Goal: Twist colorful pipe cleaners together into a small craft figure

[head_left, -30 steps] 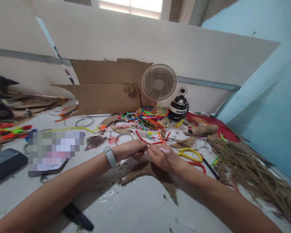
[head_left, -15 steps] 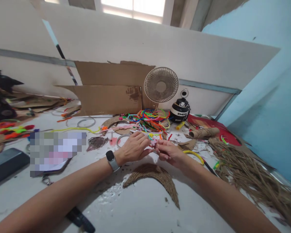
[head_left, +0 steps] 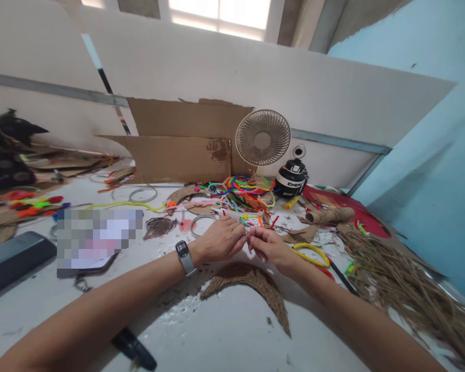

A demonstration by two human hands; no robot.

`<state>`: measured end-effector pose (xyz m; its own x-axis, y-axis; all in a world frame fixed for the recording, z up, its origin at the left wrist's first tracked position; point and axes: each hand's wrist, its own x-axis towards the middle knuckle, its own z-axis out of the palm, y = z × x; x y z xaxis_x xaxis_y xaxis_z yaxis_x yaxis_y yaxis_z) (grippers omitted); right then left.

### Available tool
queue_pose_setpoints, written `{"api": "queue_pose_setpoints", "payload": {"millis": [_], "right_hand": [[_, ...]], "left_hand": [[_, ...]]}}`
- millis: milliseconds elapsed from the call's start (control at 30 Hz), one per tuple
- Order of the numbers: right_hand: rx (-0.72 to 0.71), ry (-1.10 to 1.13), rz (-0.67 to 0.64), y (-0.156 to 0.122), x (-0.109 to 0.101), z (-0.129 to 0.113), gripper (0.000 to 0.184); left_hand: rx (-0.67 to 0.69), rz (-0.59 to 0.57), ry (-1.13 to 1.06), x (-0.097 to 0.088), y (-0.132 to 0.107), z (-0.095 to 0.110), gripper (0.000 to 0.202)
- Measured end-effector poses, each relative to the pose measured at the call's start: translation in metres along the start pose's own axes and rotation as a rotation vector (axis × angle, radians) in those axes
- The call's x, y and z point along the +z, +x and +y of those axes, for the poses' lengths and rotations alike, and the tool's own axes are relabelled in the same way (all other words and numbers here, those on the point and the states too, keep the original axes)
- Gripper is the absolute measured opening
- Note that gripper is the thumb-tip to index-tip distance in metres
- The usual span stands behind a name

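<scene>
My left hand (head_left: 223, 238), with a watch (head_left: 183, 250) on its wrist, meets my right hand (head_left: 274, 250) fingertip to fingertip over the white table. Both are closed in a pinch on a small pink piece (head_left: 247, 235), mostly hidden by the fingers; its exact kind is unclear. Just below the hands lies a flat crescent (head_left: 251, 273) covered in brown cord. Beyond the fingers sits a tangled heap of colourful pipe cleaners (head_left: 242, 194). A yellow ring (head_left: 312, 253) rests beside my right wrist.
A fan (head_left: 262, 138) and a black bottle (head_left: 290, 180) stand at the back, near propped cardboard (head_left: 178, 160). Loose brown cord (head_left: 406, 289) covers the right side, below a cardboard tube (head_left: 329, 215). At left are a blurred-out flat item (head_left: 96, 240) and a dark case (head_left: 19, 263).
The fingers have drawn closer together, hiding more of the pink piece than before. The whole view has shifted slightly, with things appearing a little farther right.
</scene>
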<state>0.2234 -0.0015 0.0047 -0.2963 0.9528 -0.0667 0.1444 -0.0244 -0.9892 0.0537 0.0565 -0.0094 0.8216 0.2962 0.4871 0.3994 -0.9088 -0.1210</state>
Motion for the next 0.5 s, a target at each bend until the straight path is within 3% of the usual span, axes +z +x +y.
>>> {"api": "queue_pose_setpoints", "payload": {"millis": [300, 500], "right_hand": [[-0.1, -0.176, 0.012, -0.0018, 0.0037, 0.0064, 0.022], [-0.334, -0.627, 0.13, -0.0017, 0.0004, 0.0059, 0.018]], "left_hand": [[0.038, 0.003, 0.044, -0.0004, -0.0002, 0.0007, 0.019], [-0.025, -0.029, 0.107, 0.0044, 0.0028, 0.0052, 0.02]]}}
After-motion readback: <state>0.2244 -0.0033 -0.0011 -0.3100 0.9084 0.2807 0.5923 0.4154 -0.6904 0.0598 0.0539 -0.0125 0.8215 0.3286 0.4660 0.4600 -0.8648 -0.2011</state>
